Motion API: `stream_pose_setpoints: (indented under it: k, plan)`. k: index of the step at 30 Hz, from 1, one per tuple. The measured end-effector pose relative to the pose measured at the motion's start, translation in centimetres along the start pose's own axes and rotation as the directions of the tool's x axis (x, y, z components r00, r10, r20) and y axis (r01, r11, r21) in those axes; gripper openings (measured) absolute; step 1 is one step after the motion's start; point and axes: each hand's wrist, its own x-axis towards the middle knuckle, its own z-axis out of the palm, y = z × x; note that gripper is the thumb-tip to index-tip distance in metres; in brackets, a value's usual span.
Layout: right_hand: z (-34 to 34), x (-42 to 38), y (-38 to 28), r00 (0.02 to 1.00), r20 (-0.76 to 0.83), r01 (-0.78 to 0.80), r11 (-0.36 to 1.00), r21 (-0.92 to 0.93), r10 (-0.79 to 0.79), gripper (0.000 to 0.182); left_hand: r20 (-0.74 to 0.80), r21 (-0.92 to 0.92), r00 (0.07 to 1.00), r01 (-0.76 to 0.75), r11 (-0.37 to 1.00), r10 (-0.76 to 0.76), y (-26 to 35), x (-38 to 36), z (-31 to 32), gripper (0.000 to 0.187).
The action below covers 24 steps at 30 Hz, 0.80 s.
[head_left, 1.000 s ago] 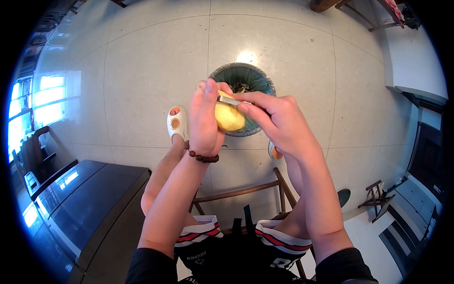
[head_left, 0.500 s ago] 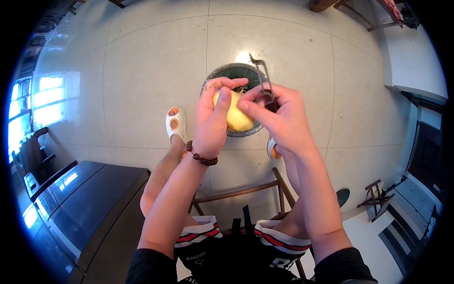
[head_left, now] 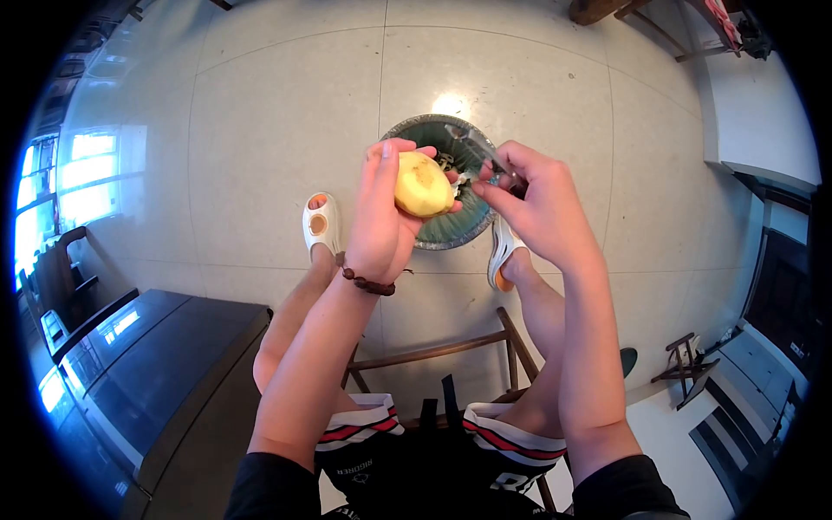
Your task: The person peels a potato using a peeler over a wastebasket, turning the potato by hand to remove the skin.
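My left hand (head_left: 379,217) grips a yellow, mostly peeled potato (head_left: 422,185) and holds it up over a green-lined bin (head_left: 439,232) on the floor. A bead bracelet circles the left wrist. My right hand (head_left: 539,208) pinches a metal peeler (head_left: 482,152) just right of the potato, its blade end pointing up and left over the bin. A small gap separates the peeler hand from the potato. Peelings lie inside the bin.
I sit on a wooden stool (head_left: 451,351) with bare legs and white slippers (head_left: 320,223) either side of the bin. A dark grey appliance (head_left: 147,373) stands at lower left. Wooden furniture legs (head_left: 607,10) show at top right, a small stool (head_left: 685,364) at right.
My left hand has turned the potato so its rounded end faces up. My right hand has drawn away to the right with the peeler. The right foot has shifted inward.
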Motion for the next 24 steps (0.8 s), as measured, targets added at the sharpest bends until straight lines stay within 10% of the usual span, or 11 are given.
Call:
stream_pose_setpoints:
  k: [24]
  plan:
    - [0.7,-0.1,-0.7,0.953,0.294,0.054,0.995,0.089,-0.078,0.052,0.165,0.096,0.984,-0.087,0.992,0.070,-0.3,-0.3,-0.4,0.057]
